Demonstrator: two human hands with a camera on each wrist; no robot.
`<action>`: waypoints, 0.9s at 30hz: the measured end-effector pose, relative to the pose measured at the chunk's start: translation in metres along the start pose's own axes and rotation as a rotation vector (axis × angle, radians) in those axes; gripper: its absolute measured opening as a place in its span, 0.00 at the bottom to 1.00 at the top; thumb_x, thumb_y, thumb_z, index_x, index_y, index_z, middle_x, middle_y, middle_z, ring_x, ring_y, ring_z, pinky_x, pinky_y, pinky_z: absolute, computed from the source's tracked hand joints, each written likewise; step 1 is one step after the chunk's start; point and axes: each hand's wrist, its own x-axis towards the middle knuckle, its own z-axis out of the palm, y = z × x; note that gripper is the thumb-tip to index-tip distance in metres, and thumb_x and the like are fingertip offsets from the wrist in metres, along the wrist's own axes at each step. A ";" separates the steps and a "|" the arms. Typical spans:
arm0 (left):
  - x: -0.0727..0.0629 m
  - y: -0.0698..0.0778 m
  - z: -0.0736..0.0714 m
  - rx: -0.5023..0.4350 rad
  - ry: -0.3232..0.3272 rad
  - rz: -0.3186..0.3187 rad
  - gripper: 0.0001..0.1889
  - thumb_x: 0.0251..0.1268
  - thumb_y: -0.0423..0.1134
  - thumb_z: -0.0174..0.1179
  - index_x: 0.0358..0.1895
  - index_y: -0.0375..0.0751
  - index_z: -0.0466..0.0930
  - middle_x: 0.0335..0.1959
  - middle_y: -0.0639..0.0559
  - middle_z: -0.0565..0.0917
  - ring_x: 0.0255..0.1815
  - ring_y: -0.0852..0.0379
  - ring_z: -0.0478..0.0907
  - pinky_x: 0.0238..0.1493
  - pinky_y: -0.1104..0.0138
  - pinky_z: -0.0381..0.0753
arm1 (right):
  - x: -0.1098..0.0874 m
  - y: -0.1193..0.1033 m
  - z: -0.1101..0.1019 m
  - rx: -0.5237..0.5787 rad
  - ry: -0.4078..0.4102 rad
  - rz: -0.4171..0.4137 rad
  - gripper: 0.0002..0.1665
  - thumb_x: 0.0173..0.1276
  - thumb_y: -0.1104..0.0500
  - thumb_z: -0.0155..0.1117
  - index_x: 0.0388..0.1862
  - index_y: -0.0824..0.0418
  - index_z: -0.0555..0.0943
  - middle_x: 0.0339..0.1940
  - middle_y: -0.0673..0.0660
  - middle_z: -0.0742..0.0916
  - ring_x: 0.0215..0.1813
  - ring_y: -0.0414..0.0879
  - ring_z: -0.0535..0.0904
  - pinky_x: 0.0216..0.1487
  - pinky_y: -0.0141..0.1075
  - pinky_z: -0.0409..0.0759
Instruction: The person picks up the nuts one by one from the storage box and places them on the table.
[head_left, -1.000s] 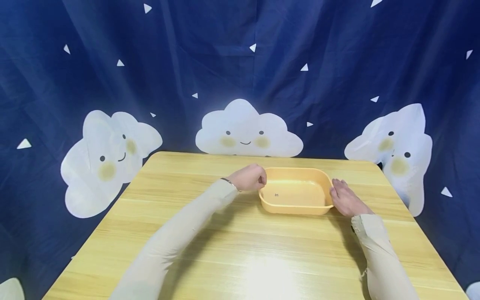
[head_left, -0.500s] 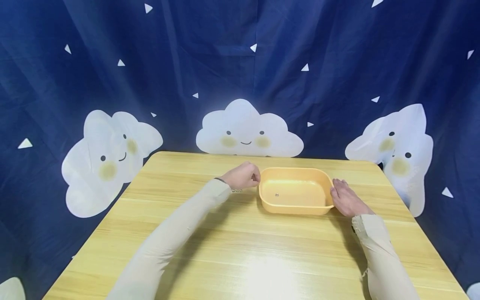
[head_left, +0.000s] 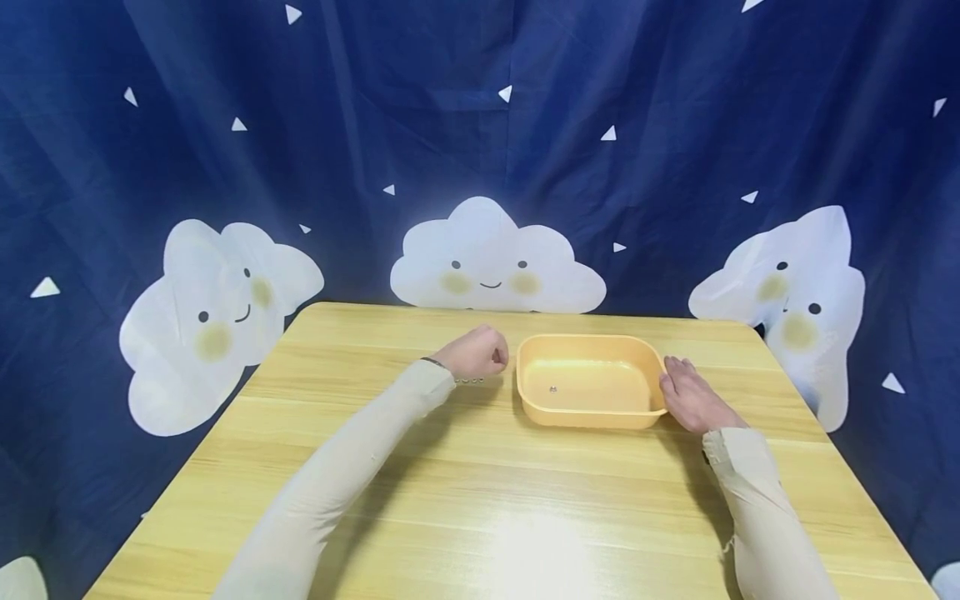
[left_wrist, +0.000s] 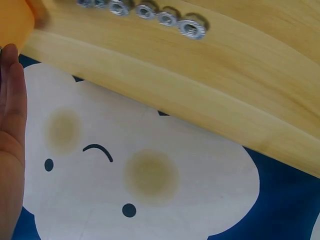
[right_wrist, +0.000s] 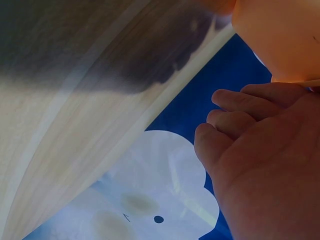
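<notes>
A yellow-orange plastic tray (head_left: 585,419) stands on the table, with one small metal nut (head_left: 553,389) inside near its left end. Just left of the tray, my left hand (head_left: 474,352) is curled with thumb and fingers together; in the left wrist view a greyish sliver, seemingly a nut, shows at its fingertips (left_wrist: 9,52), mostly hidden. Silvery flange nuts (left_wrist: 145,10) form a row along the table, several of them, partly behind my left wrist in the head view. My right hand (head_left: 697,398) rests against the tray's right side with its fingers extended.
The light wood table (head_left: 480,492) carries the tray near its far edge. Behind it hangs a dark blue curtain (head_left: 442,100) with white clouds and triangles. A bright glare spot lies on the table's near part.
My left hand has moved left, from over the tray's left rim to beside it, keeping its curled shape. More of the nut row shows below the wrist. The right hand and tray stay put.
</notes>
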 end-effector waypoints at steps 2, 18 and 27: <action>-0.001 -0.002 0.001 0.008 -0.004 -0.005 0.07 0.66 0.27 0.62 0.40 0.34 0.90 0.41 0.46 0.92 0.46 0.53 0.88 0.53 0.67 0.87 | 0.000 -0.001 0.000 0.004 -0.003 0.004 0.36 0.85 0.57 0.28 0.72 0.90 0.53 0.75 0.89 0.57 0.78 0.84 0.48 0.79 0.69 0.50; -0.004 -0.017 0.018 0.091 -0.025 -0.101 0.06 0.60 0.29 0.70 0.40 0.41 0.89 0.43 0.51 0.91 0.46 0.54 0.87 0.53 0.62 0.87 | 0.002 -0.002 0.001 0.013 -0.013 0.027 0.36 0.85 0.56 0.29 0.74 0.89 0.52 0.76 0.87 0.57 0.78 0.83 0.47 0.80 0.68 0.50; -0.005 -0.020 0.023 0.165 -0.056 -0.126 0.06 0.61 0.30 0.70 0.39 0.44 0.89 0.44 0.52 0.92 0.49 0.53 0.88 0.54 0.60 0.88 | 0.003 -0.001 0.001 0.016 -0.014 0.033 0.37 0.85 0.56 0.29 0.74 0.89 0.51 0.77 0.87 0.56 0.79 0.83 0.47 0.80 0.68 0.49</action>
